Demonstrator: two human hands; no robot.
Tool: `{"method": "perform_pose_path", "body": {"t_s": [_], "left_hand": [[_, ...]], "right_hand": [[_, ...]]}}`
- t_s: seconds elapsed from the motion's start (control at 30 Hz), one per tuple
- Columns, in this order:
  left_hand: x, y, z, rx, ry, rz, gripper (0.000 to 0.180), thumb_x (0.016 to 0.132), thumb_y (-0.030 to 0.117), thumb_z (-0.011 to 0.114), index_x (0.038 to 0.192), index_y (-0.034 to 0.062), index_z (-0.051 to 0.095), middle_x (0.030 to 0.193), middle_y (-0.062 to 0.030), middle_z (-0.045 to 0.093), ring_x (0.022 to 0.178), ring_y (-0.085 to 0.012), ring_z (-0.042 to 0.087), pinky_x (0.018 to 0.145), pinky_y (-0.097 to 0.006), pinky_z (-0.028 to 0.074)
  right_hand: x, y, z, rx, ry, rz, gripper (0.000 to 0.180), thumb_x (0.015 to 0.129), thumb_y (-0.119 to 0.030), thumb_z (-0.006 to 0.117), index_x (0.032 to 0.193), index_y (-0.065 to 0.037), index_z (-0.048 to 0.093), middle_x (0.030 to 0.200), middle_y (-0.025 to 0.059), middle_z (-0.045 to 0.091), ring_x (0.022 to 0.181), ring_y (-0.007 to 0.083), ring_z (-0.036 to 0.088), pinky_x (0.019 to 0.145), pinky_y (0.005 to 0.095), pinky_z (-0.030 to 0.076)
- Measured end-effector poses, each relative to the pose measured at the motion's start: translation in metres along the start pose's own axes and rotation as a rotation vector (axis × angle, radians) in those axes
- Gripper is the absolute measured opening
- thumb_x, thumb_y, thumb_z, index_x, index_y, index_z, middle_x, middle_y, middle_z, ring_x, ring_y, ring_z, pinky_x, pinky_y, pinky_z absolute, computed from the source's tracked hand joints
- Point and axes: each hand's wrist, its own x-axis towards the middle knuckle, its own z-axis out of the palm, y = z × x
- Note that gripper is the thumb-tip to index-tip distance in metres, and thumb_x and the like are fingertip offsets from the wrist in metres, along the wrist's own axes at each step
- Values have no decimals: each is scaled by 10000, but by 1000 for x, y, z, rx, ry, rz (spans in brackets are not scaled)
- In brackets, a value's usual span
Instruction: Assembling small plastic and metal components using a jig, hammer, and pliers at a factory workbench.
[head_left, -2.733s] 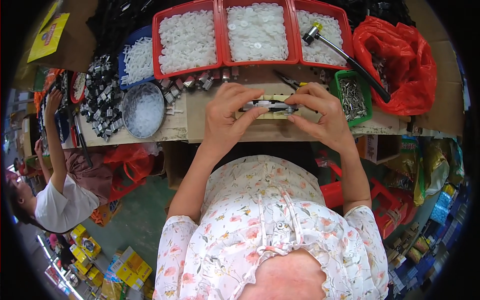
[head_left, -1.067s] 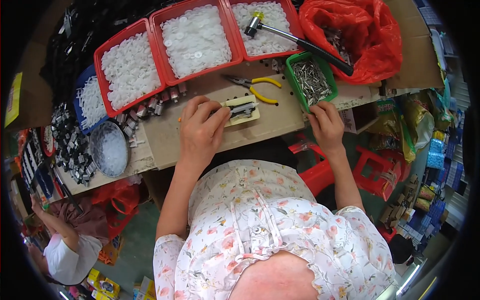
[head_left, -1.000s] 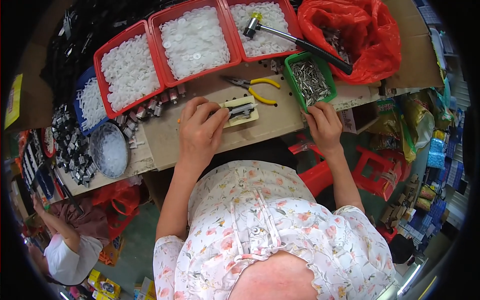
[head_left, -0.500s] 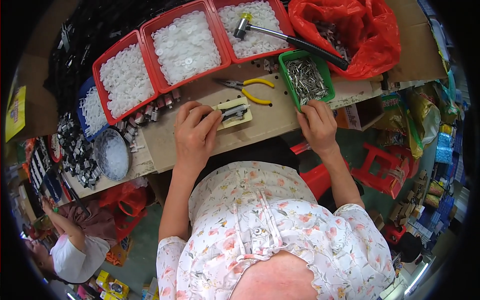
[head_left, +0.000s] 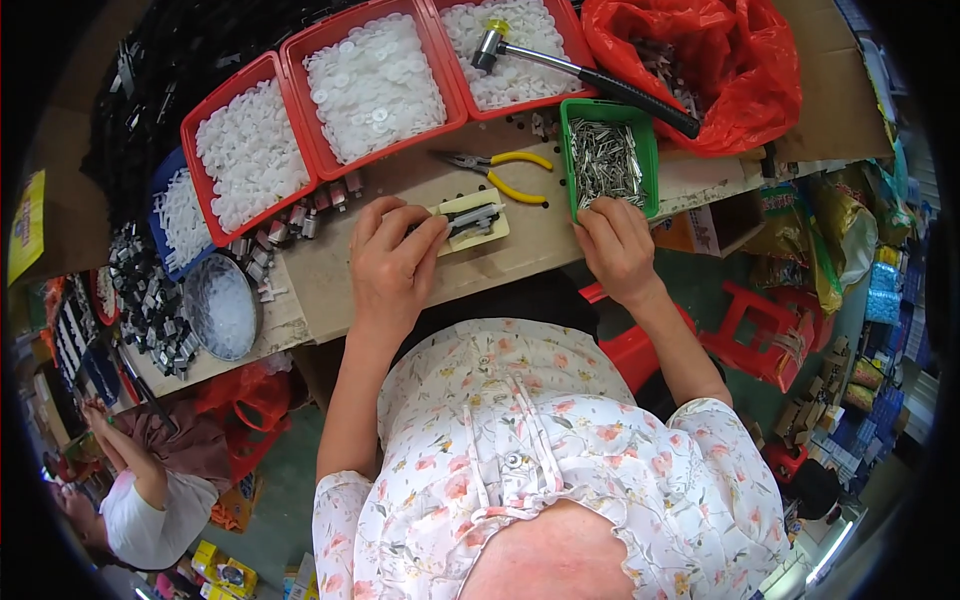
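A shallow cream holder [head_left: 488,232] lies on the bench in front of me, with a slim black and grey part [head_left: 470,217] in it. My left hand [head_left: 393,262] is closed at the holder's left end, fingertips pinching the end of that part. Off to the right, a green box [head_left: 648,165] contains many thin silvery metal pins [head_left: 605,160]. My right hand [head_left: 618,250] is at its near edge with the fingertips pressed together. Whatever lies between those fingertips is hidden.
Yellow-handled pliers [head_left: 518,158] lie beyond the holder. Red trays [head_left: 455,95] of white plastic pieces line the back; a hammer [head_left: 600,82] rests across one. Right of them sits a red plastic bag [head_left: 745,70]. A metal bowl [head_left: 222,310] and another person [head_left: 160,510] are at left.
My right hand has moved slightly left along the green box's near edge. The box has turned a little and sits straighter. My left hand stays at the holder.
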Motion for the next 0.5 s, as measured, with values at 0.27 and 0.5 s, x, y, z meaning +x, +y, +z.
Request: {"method": "perform_pose_path", "body": {"t_s": [0.27, 0.5], "left_hand": [[0, 1, 3, 2, 11, 22, 179, 752, 61, 765, 925, 56, 719, 917, -60, 659, 972, -289, 594, 817, -417, 478], [0, 3, 3, 2, 1, 13, 195, 745, 49, 759, 936, 56, 722, 925, -64, 659, 968, -288, 591, 836, -414, 481]], "right_hand": [[38, -37, -18, 125, -54, 3, 323, 734, -106, 801, 1025, -53, 671, 977, 87, 612, 881, 273, 617, 740, 379, 466], [60, -46, 22, 231, -220, -27, 233, 785, -105, 746, 1003, -90, 665, 1003, 43, 599, 989, 243, 584, 781, 370, 426]]}}
